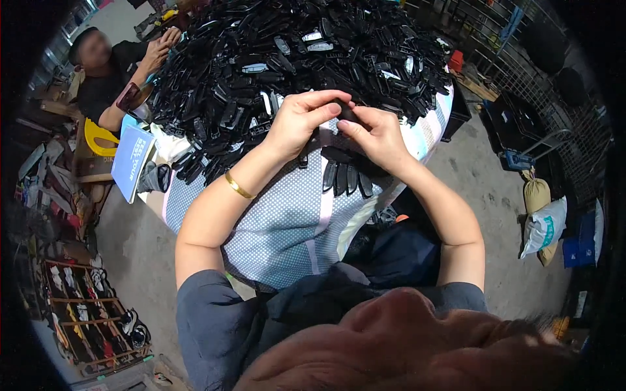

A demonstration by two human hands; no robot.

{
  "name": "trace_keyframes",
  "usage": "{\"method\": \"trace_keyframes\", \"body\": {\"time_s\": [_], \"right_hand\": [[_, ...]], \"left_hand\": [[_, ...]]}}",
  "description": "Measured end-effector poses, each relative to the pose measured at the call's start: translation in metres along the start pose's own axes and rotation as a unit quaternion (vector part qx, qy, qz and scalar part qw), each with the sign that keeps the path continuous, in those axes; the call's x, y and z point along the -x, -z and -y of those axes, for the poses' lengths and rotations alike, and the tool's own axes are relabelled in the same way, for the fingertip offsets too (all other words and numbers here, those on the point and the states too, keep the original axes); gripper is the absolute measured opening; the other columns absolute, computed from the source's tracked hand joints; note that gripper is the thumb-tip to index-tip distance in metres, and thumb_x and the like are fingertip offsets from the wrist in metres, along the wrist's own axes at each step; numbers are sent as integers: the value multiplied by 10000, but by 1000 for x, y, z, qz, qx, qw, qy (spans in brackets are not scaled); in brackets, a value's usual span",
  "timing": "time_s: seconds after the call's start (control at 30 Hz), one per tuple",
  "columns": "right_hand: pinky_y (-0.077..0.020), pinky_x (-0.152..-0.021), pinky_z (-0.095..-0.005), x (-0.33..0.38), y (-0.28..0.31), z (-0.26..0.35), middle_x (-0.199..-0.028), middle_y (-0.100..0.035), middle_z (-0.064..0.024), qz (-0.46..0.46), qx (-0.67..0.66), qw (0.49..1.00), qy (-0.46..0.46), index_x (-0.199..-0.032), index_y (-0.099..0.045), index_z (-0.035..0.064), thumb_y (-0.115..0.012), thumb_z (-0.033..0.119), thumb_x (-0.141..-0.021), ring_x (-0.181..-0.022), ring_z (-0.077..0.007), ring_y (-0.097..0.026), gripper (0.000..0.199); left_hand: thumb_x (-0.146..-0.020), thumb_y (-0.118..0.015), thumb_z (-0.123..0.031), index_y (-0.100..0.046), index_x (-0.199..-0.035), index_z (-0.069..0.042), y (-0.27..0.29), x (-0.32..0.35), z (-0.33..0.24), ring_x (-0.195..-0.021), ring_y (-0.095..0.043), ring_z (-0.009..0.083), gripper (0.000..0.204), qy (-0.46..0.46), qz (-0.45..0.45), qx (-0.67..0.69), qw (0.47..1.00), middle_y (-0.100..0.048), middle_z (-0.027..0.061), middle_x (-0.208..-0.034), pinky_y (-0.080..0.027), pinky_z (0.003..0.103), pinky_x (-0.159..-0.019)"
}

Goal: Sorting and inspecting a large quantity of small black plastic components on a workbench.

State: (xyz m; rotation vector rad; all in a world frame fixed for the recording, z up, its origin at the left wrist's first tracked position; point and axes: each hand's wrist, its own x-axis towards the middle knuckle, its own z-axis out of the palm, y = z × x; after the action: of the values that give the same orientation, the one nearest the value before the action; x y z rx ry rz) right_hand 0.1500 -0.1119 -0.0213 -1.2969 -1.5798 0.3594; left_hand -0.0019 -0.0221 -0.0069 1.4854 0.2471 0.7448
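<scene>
Both hands meet above the table, at the near edge of a large heap of black plastic pieces. My left hand pinches a small black plastic piece between thumb and fingers. On its other side, the thumb and fingers of my right hand close on the same piece. Fingers cover much of it, so its exact kind does not show. Just below my right hand, several oblong black pieces lie side by side on the patterned cloth. The heaped pieces are glossy, long and slightly curved.
At the far left, another person sits with hands raised at the heap's edge. A blue-and-white booklet and a crumpled white bag lie at the table's left. Sacks stand on the floor at right; a wooden rack is lower left.
</scene>
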Motion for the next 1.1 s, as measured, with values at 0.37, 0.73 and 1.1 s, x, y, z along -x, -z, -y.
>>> {"method": "trace_keyframes", "body": {"time_s": [0.37,0.73,1.1], "right_hand": [[-477,-738,-393,-7,16,-22,-962,-534,-136,173,261,944,102,-1078,-605,91,-530,53,-754,-880,-311,-573,335],[-488,-641,-275,-9,13,-35,-899,-637,-79,31,93,993,60,-1054,-607,37,-662,132,-772,-772,-165,-608,303],[-478,-682,-234,-23,-23,-12,-853,-611,-33,-8,-70,996,-54,-992,-595,15,-700,149,-768,-770,-104,-580,281]], "left_hand": [[-744,-689,-92,-588,-1049,-12,7,-1,-16,-670,-563,87,331,41,14,-390,920,-608,37,-740,-475,241,-635],[-813,-636,-144,-602,-1026,20,8,-4,-15,-740,-590,96,271,86,64,-361,926,-636,51,-852,-494,233,-675],[-820,-645,-154,-518,-1213,-9,43,-13,-29,-688,-558,58,438,129,-10,-146,981,-593,2,-861,-480,174,-641]]}}
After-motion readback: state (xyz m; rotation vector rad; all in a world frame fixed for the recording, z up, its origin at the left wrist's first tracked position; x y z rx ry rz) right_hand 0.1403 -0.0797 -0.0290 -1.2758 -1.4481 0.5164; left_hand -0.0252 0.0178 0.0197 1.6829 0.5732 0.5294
